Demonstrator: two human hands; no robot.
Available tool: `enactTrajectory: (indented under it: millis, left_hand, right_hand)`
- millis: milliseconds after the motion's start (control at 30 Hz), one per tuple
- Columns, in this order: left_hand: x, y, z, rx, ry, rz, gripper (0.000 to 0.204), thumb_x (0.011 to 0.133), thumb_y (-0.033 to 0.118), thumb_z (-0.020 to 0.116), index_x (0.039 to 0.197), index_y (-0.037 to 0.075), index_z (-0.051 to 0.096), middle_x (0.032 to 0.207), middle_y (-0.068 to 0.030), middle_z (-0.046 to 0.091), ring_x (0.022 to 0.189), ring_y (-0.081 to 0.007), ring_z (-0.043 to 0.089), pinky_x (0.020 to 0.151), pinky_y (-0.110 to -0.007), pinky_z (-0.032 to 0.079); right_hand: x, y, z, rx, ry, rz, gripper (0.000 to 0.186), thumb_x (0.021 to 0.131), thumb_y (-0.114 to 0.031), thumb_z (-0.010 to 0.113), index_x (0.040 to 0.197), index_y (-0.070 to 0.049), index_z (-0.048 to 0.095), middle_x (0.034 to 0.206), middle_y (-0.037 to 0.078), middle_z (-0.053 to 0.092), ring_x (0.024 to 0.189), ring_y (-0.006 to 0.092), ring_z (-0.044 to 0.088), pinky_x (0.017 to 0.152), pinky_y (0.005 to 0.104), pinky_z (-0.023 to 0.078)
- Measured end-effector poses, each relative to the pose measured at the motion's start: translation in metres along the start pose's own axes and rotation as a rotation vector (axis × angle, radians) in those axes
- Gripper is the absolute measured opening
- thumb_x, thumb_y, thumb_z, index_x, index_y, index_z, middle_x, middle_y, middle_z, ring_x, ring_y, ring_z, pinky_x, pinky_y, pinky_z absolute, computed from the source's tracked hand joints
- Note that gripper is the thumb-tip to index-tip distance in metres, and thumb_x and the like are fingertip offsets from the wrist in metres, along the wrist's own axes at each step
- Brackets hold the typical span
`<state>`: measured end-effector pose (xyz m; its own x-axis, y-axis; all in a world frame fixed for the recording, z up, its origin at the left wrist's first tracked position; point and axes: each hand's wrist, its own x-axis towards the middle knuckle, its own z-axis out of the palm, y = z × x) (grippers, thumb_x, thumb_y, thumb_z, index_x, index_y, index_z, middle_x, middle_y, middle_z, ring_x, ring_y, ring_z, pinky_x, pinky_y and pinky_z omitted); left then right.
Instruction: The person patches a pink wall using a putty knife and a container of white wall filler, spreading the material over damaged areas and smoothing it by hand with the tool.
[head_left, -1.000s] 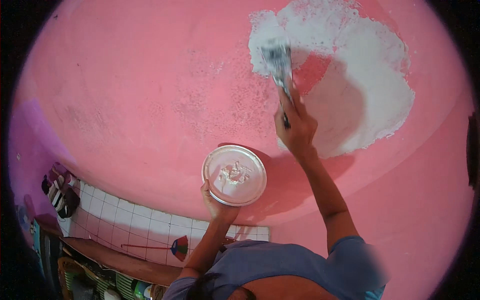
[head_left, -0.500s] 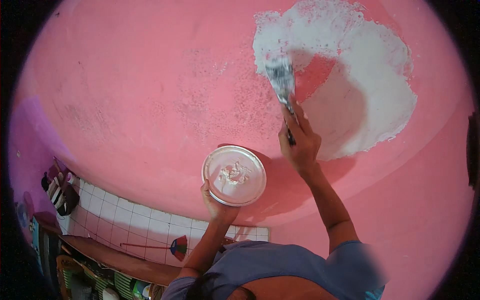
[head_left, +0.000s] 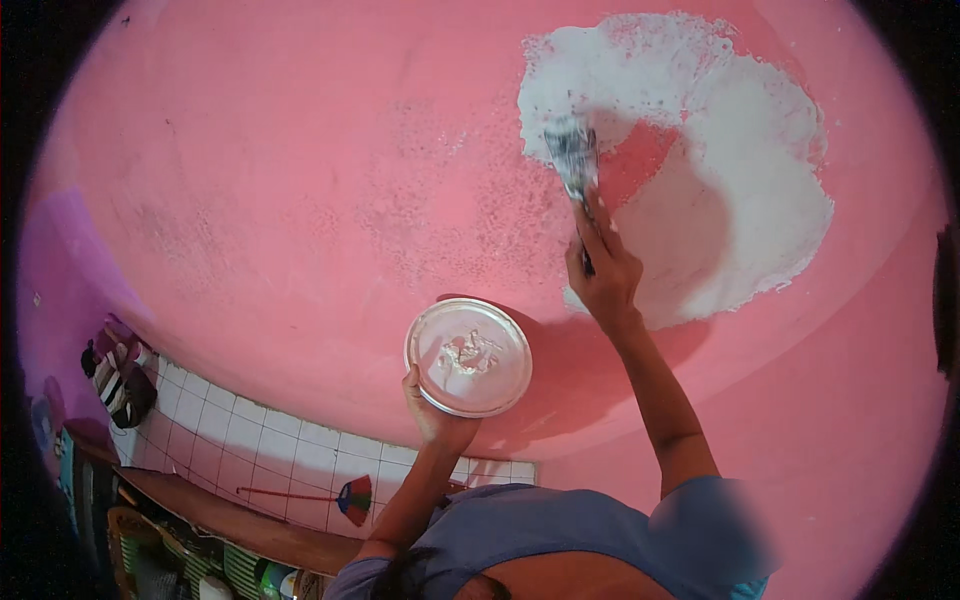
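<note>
My right hand (head_left: 608, 272) is closed round the handle of a putty knife (head_left: 574, 158). Its wide blade, smeared white, lies against the pink wall (head_left: 290, 180) at the left part of a white putty patch (head_left: 765, 150). A bare pink gap shows inside that patch, just right of the blade. Lower down, my left hand (head_left: 440, 418) holds a round white lid (head_left: 490, 395) from beneath, thumb over its rim. A lump of putty (head_left: 470, 352) sits in the middle of the lid.
Rough, speckled areas mark the wall left of the patch. Down at the lower left are white floor tiles (head_left: 300, 455), a broom (head_left: 354, 500) with a red handle, a dark bag (head_left: 130, 395) and a wooden board edge (head_left: 230, 515). A purple wall stands at far left.
The putty knife has shifted slightly right and down in the picture, still at the patch's left part. The view has tilted a little; my left hand keeps the lid in nearly the same place.
</note>
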<state>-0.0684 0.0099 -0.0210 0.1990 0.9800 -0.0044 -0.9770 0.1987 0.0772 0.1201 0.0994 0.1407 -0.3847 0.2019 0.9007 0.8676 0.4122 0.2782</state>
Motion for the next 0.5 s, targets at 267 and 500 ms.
enactTrajectory:
  millis: [267, 500]
  left_hand:
    - [0.000, 0.000, 0.005, 0.068, 0.027, 0.058, 0.069, 0.083, 0.053, 0.049, 0.138, 0.014, 0.039, 0.139, -0.0105, 0.043, 0.128, -0.0312, 0.041, 0.106, -0.054, 0.034]
    - [0.001, -0.003, 0.001, 0.039, 0.017, 0.073, 0.069, 0.083, 0.053, 0.048, 0.138, 0.014, 0.039, 0.139, -0.0102, 0.043, 0.128, -0.0311, 0.040, 0.105, -0.054, 0.034]
  right_hand:
    - [0.073, -0.013, -0.011, 0.036, 0.105, 0.022, 0.048, 0.072, 0.006, 0.062, 0.118, -0.008, 0.064, 0.129, 0.011, 0.057, 0.099, 0.0229, 0.066, 0.064, 0.0275, 0.055]
    - [0.030, 0.001, -0.003, -0.002, 0.025, 0.120, 0.047, 0.074, 0.005, 0.061, 0.118, -0.007, 0.063, 0.130, 0.011, 0.056, 0.104, 0.0251, 0.064, 0.068, 0.0291, 0.056]
